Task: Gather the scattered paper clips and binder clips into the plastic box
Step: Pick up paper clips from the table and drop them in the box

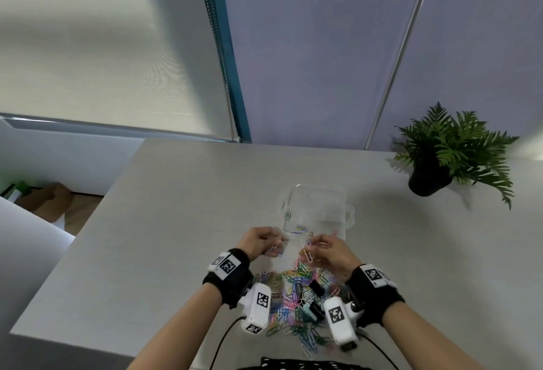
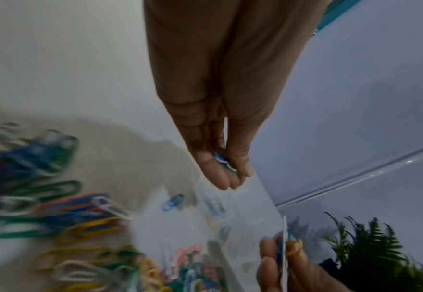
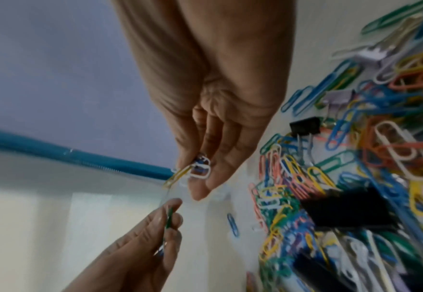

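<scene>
Pale grey desk (image 1: pixel 164 222) under a lilac wall panel carries everything. Its plastic box (image 1: pixel 316 208) sits open toward the far middle of the desk, clear-walled, with only a few paper clips inside. Just short of the box's near wall, the left hand (image 1: pixel 258 242) pinches a small bunch of clips between thumb and fingertips, a blue and a green one showing in the left wrist view. Alongside it, the right hand (image 1: pixel 330 250) likewise grips several clips, yellow and white ones sticking out past the thumb. Both wrists are raised off the desk, fingers pointing away toward the box, the two hands close together but apart.

Toward the near edge lies the main heap of coloured paper clips (image 1: pixel 293 302), with black binder clips (image 1: pixel 316 287) mixed in.

Judging by this, the step in hand is carrying both pinches over the box. It would go best to bring the fingertips fully past the near wall, low inside, before letting go, so that nothing bounces out. A potted fern (image 1: pixel 449 149) stands at the far right corner.
</scene>
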